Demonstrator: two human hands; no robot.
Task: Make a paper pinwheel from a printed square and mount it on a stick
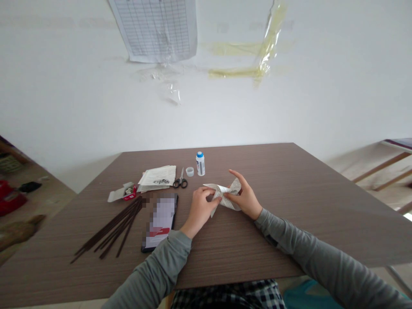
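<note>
Between my two hands is a printed paper pinwheel (234,187), its corners curled in toward the middle, held just above the table. My left hand (202,207) pinches its left side, thumb close to the centre. From the right, my right hand (246,198) grips it near the middle with the thumb, while the index finger sticks up and away. Whether a pin sits at the centre is too small to tell. Beyond the hands stand a white glue bottle (200,165) with a blue cap and a small clear cup (189,171).
Black-handled scissors (180,182) lie beside stacked printed paper sheets (157,177). Nearer on the left are an opened small red box (129,192), several thin dark brown sticks (109,227) and a phone (161,221). The brown table (305,184) meets a white wall.
</note>
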